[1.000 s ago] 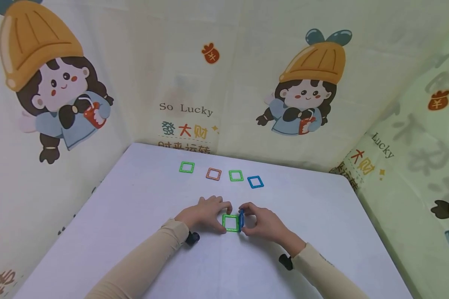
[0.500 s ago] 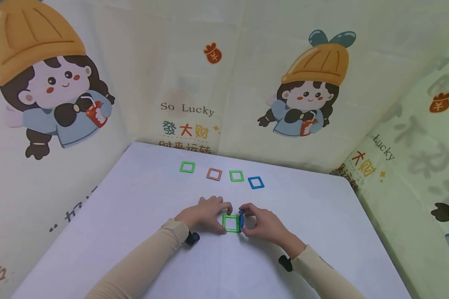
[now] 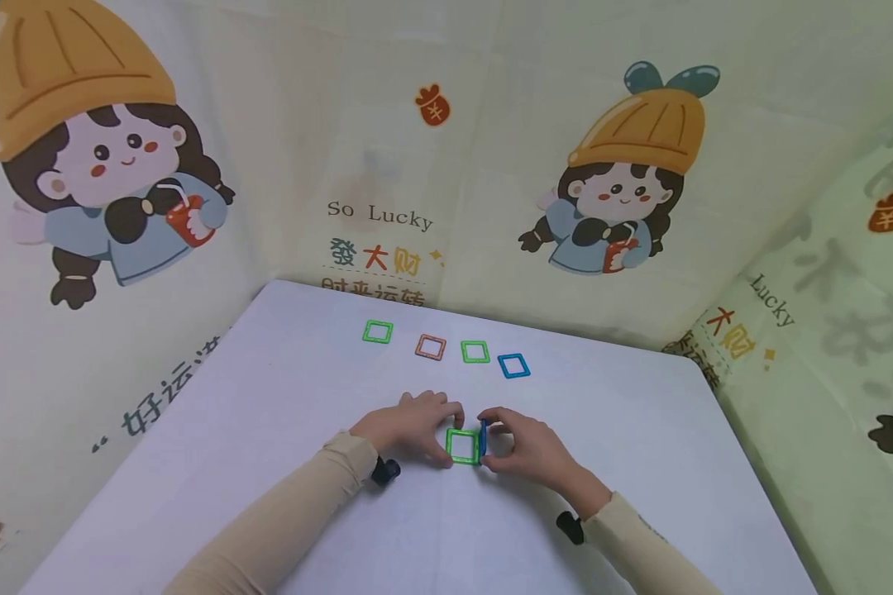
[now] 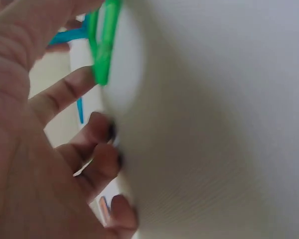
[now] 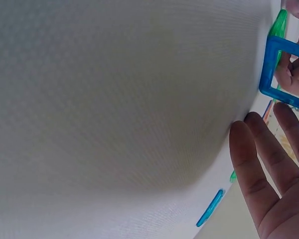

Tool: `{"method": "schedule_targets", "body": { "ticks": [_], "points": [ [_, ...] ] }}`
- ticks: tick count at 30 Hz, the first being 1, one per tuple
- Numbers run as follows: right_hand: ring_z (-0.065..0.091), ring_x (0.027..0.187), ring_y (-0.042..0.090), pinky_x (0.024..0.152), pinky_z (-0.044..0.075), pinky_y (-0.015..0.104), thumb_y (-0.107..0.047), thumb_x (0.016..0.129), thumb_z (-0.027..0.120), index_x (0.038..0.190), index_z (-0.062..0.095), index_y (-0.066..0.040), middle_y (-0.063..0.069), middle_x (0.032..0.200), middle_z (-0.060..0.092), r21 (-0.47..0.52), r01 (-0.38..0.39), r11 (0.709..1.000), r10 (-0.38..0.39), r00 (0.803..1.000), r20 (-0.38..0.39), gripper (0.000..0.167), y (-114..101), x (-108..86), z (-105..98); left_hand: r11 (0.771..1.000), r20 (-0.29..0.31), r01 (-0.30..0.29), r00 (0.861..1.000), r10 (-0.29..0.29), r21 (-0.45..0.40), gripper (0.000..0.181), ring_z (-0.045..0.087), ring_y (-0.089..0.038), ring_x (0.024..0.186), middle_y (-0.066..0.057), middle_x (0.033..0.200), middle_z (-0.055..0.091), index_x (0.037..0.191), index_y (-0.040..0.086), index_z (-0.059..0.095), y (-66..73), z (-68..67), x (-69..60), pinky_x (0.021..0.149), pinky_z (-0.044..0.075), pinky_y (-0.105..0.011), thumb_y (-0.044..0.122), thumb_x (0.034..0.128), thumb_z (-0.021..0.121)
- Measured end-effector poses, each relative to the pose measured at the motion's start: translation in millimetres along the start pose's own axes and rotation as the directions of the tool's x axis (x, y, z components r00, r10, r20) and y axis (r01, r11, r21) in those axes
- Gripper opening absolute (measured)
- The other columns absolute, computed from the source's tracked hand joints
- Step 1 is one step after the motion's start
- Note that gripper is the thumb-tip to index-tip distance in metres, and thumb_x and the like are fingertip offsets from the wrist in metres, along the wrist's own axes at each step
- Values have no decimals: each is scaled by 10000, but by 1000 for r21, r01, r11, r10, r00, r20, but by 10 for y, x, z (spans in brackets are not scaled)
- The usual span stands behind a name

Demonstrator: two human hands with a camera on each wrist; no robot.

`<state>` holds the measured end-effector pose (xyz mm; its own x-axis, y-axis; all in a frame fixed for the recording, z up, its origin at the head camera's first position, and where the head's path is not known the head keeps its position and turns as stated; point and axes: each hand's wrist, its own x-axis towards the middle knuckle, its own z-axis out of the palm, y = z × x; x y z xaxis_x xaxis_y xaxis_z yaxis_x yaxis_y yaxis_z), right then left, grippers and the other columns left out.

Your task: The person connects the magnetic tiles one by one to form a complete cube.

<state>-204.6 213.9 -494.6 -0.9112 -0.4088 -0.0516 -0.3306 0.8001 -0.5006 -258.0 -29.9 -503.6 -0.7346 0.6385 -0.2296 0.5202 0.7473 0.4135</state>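
Note:
A green square magnetic tile (image 3: 463,461), an open frame, lies flat on the white table. My left hand (image 3: 408,426) grips it at the left side between thumb and index finger. Along its right edge a blue square magnetic tile (image 3: 483,442) stands upright, pinched between the thumb and index finger of my right hand (image 3: 528,446). In the right wrist view the blue tile (image 5: 270,64) meets the green tile (image 5: 279,22) at its lower edge. The left wrist view shows the green tile (image 4: 105,47) at the index fingertip, with the other fingers spread near the table.
Farther back lie several loose square tiles in a row: a green one (image 3: 378,341), an orange one (image 3: 431,357), another green one (image 3: 475,361) and a blue one (image 3: 514,376). Printed cloth walls (image 3: 491,273) enclose the table (image 3: 327,529) at the back and sides.
The head view has shifted slightly. Both hands and the two tiles they hold keep the same arrangement.

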Motion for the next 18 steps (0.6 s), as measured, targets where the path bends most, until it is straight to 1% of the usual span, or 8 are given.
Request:
{"method": "schedule_targets", "body": {
  "ticks": [4,6,8,11,13,14,16,18],
  "points": [
    [687,1184,201,962,553,487,-348,799,881,1344,617,-240,-70,1291,696,19,2,1000,-2,1000,-13,616,24,5,2,993,30,-29,999,32,-111,447,516,-128,974,70,1014,572,1125,309,610,-87,-84,38,883,440,-418,475,791,857],
    [688,1186,198,974,546,494,-349,797,883,1341,618,-250,-74,1292,696,26,-7,1000,8,1000,-15,613,38,7,4,984,38,-43,998,51,-174,389,536,-123,967,57,1016,591,1132,277,626,-172,-132,70,883,453,-371,416,834,833],
    [687,1188,190,986,539,497,-356,795,882,1339,618,-264,-80,1297,693,27,-18,999,18,1000,-14,612,52,10,7,977,23,-56,998,63,-205,328,547,-124,957,51,1015,602,1123,248,637,-289,-177,109,887,466,-337,363,869,810],
    [686,1189,182,988,535,498,-363,798,878,1336,613,-273,-77,1304,693,28,-20,999,20,1000,-14,606,74,19,13,976,-30,-53,998,48,-212,224,550,-126,965,54,1018,614,1092,212,651,-507,-286,158,909,469,-342,293,917,765],
    [687,1185,178,980,535,491,-365,799,875,1335,611,-275,-76,1301,697,25,-17,1000,18,1000,-15,604,87,27,15,970,-74,-47,997,30,-237,173,555,-138,971,42,1027,628,1089,183,661,-666,-372,184,914,474,-350,257,948,727],
    [688,1183,175,975,535,486,-365,798,875,1333,610,-275,-76,1299,698,26,-16,1000,16,1000,-16,603,94,31,14,964,-97,-45,995,21,-260,157,559,-145,974,33,1035,637,1092,171,662,-747,-417,196,911,476,-351,243,961,709],
    [692,1175,174,960,535,475,-358,795,877,1327,611,-267,-72,1289,703,28,-12,1000,12,1000,-20,602,107,33,6,942,-146,-38,989,-12,-333,142,566,-162,984,4,1059,654,1110,142,670,-892,-504,218,907,477,-357,208,985,675],
    [695,1169,173,943,537,463,-352,793,881,1324,610,-260,-67,1284,705,24,-7,1000,7,1000,-24,603,120,40,-3,919,-206,-42,978,-43,-391,158,572,-185,1001,-35,1095,666,1142,105,667,-1039,-577,244,907,474,-356,176,1003,644]
  ]
}}
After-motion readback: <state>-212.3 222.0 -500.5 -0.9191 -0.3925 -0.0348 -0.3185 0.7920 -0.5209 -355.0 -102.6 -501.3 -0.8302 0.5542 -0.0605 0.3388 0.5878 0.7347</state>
